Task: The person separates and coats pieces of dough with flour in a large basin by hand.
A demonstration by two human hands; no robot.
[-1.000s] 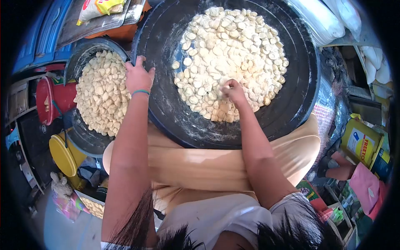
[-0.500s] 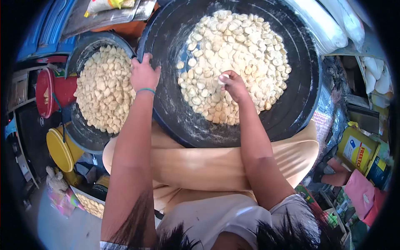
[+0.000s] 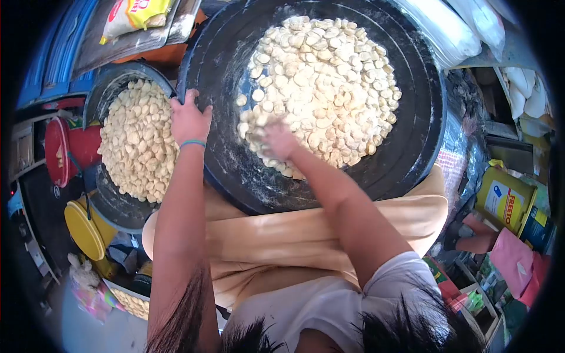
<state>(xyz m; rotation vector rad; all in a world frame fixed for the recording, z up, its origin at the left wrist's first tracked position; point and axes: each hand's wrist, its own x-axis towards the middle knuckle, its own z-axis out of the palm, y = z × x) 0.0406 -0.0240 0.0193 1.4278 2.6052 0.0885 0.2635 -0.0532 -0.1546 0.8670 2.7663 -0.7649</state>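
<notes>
A large round black basin (image 3: 421, 126) lies in front of my crossed legs, holding a spread of small round flattened pale pieces (image 3: 335, 88) that look like floury dough. My left hand (image 3: 191, 120), with a teal band at the wrist, grips the basin's left rim, thumb on the inner side. Over the lower left edge of the pieces is my right hand (image 3: 279, 139), smeared by motion; whether it holds anything is hidden. Beside my left hand, a smaller dark basin (image 3: 115, 188) is heaped with rounder, lumpier pale pieces (image 3: 138, 141).
A red bucket (image 3: 76, 147) and a yellow-lidded bucket (image 3: 85, 229) stand at the left. A printed bag (image 3: 132, 20) lies on a board at the top left. White sacks (image 3: 438, 29) are at the upper right, with a yellow-green tin (image 3: 503, 197) below them.
My right hand, which was pinching one pale piece above the pile, has moved left and down into the pieces and is blurred. My left hand remains on the rim. The whole view has shifted slightly.
</notes>
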